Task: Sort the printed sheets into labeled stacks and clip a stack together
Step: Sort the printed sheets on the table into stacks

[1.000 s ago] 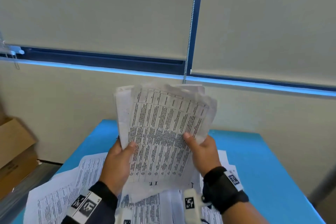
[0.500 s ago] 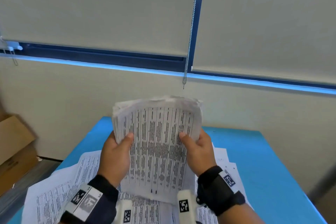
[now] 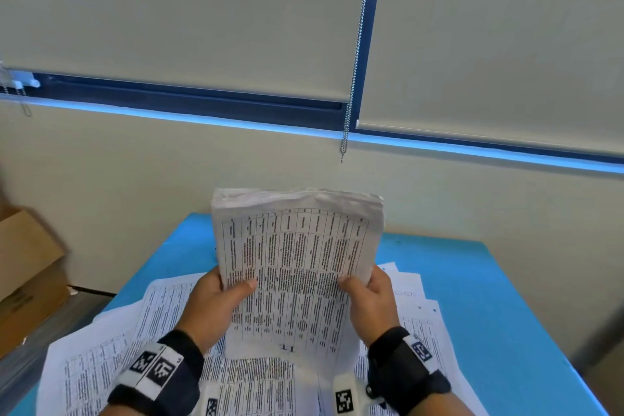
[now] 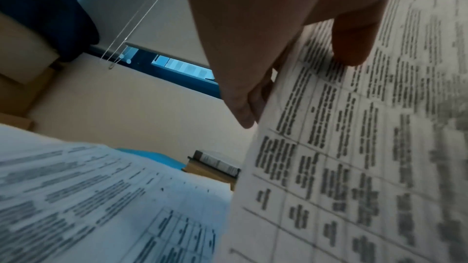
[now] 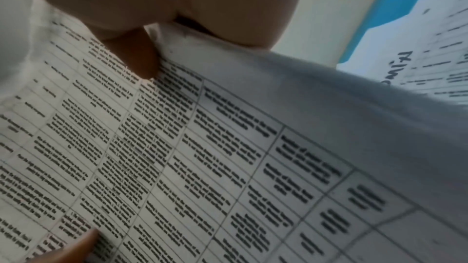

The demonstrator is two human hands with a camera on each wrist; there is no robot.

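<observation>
blue table (image 3: 489,297), loose printed sheets (image 3: 111,358) spread across it

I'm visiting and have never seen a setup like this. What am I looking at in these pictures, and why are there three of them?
There is no machine here: a person works with bare hands and wears three cameras. The wide picture comes from a camera on the head and looks down at both hands. The two close, blurry pictures come from cameras strapped to each wrist, looking along the fingers.

The left hand and the right hand grip one thick stack of printed sheets by its two sides, thumbs on the front page, held upright above a blue table. More loose sheets lie spread on the table beneath. A cardboard box stands off to the left, and window blinds hang behind. No clip shows in any picture.
</observation>
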